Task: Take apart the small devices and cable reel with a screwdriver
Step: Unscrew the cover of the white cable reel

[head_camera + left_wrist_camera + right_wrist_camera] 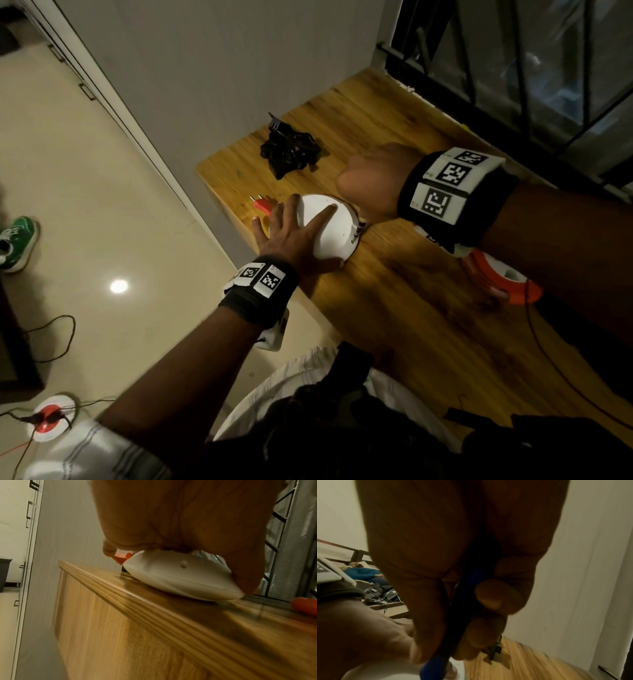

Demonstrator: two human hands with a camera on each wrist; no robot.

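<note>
White plastic dominates the middle of the scene: a round, domed white disc [329, 229] lies flat on the wooden worktop [394, 308], close to its left edge and toward the far left corner. The left hand [291, 236] lies spread over the disc's top, fingers straight, the thumb running along the near rim; in the left wrist view the palm [171, 520] presses down on the dome and a small bump shows on the disc's [171, 577] side. A red plug [262, 204] with metal pins lies just beyond the fingertips, by the worktop's left edge.

The right hand [370, 181] is clenched around a screwdriver [467, 608] with a dark shaft and blue handle; the right wrist view shows the fingers [496, 596] curled round it and its blue end pointing down at the disc. From the head view the tool is almost wholly hidden under the fist, and only a thin metal piece [358, 231] shows at the disc's right rim.

Toward the far edge sits a heap of black parts [291, 150], well apart from the disc. An orange and white cable reel [496, 277] lies near the right edge, partly under the right forearm, with a thin dark cable [548, 359] trailing from it across the wood.
</note>
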